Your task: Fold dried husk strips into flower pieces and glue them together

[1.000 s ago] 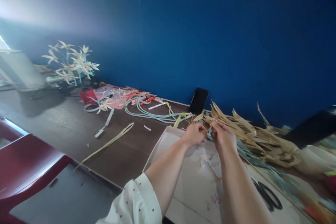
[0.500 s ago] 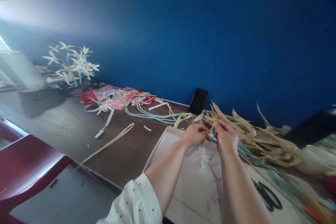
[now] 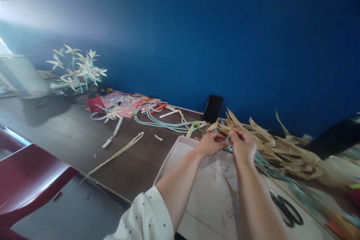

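My left hand and my right hand meet over the far edge of a shallow white box lid. Both are closed, with thumbs and fingertips pinching a small light blue strip between them. Most of that strip is hidden by the fingers, and its material is hard to make out. A few pale husk scraps lie inside the lid. Just beyond and right of my hands is a pile of dried corn husks. Blue-green strips run along its near side.
Black-handled scissors lie right of my right forearm. A phone leans on the blue partition. Light blue cords, a husk strand and white husk flowers are to the left. A red chair stands by the table edge.
My left fingertips have shifted slightly right, closer to my right fingers, and less of the blue strip shows between them. The things on the table look the same.
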Action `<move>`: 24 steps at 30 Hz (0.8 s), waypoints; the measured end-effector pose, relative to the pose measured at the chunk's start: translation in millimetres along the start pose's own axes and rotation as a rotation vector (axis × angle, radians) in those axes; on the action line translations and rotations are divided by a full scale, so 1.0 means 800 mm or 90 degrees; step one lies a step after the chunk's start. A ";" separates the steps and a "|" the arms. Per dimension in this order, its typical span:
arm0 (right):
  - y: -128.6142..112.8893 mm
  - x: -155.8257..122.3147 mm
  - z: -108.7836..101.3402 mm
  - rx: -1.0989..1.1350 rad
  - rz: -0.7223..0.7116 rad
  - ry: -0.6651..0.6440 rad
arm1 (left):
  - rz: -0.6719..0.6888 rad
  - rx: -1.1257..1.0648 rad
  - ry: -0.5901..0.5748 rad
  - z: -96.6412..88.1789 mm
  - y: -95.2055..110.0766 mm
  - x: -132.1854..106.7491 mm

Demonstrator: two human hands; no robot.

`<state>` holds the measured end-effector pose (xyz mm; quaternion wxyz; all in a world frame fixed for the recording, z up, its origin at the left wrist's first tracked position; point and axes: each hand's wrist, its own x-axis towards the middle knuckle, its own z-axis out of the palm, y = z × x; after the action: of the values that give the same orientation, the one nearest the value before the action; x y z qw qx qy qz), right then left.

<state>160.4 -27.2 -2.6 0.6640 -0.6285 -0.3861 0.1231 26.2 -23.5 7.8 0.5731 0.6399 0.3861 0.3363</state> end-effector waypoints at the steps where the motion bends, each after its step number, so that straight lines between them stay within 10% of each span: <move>1: -0.003 -0.001 0.000 0.002 0.007 0.005 | 0.004 0.011 0.000 0.001 -0.001 0.000; 11: -0.037 -0.015 -0.007 -0.126 -0.030 0.038 | 0.327 0.349 0.201 0.010 0.003 -0.014; 24: -0.044 -0.024 -0.004 -0.169 -0.090 0.029 | 0.310 0.544 0.255 0.015 0.000 -0.015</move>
<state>138.2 -48.2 23.1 0.5907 -0.6845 -0.4271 0.0093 30.6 -39.9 6.8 0.0813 0.8106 0.4308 0.3882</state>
